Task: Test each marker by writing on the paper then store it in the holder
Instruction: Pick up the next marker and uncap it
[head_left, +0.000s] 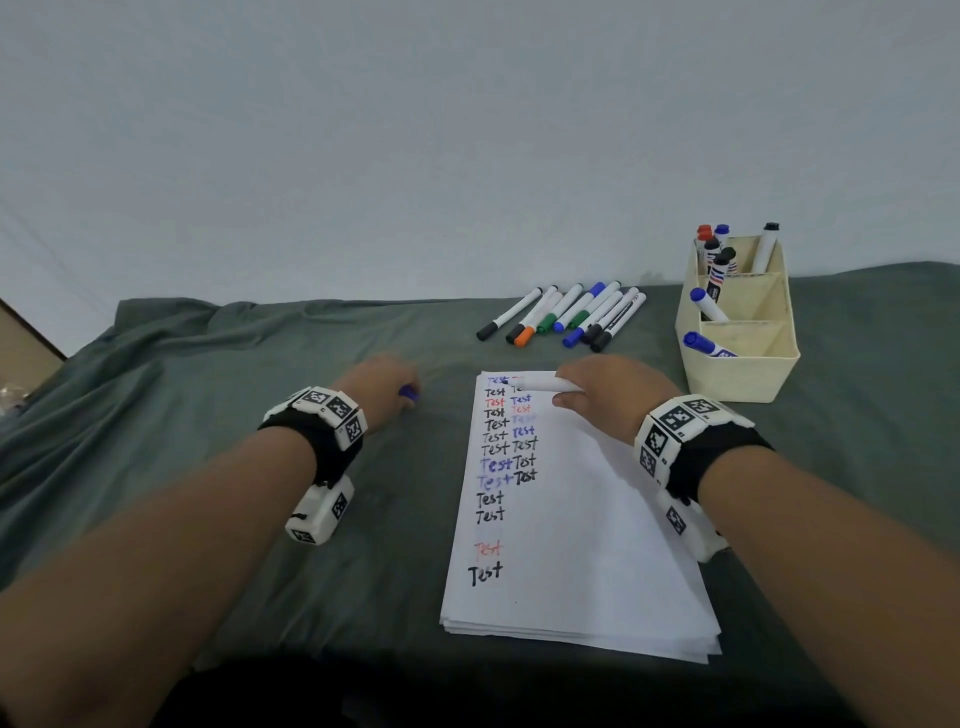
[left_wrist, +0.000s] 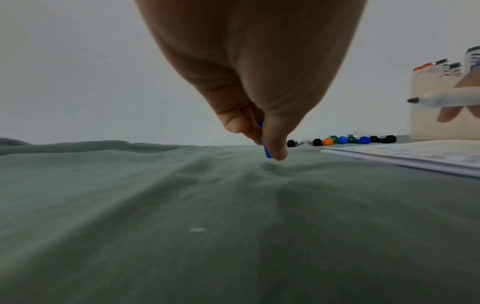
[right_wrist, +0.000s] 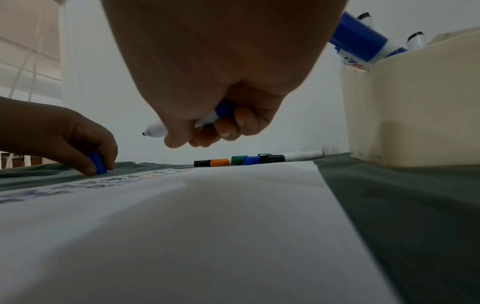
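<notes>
My right hand (head_left: 597, 397) grips an uncapped white marker (head_left: 548, 384) with a blue rear end (right_wrist: 224, 109). Its tip points left, just above the top of the paper stack (head_left: 571, 545), which bears many lines of "Test". My left hand (head_left: 384, 387) pinches the blue cap (head_left: 410, 393) (left_wrist: 266, 152) against the green cloth, left of the paper. In the right wrist view the cap (right_wrist: 97, 163) sits under the left fingers. A row of capped markers (head_left: 566, 314) lies beyond the paper. The cream holder (head_left: 743, 364) at the right has several markers standing in its compartments.
A green cloth (head_left: 234, 415) covers the table, wrinkled at the left. A white wall stands close behind the markers and holder. The holder is just right of my right hand. A wooden edge (head_left: 21, 338) shows at the far left.
</notes>
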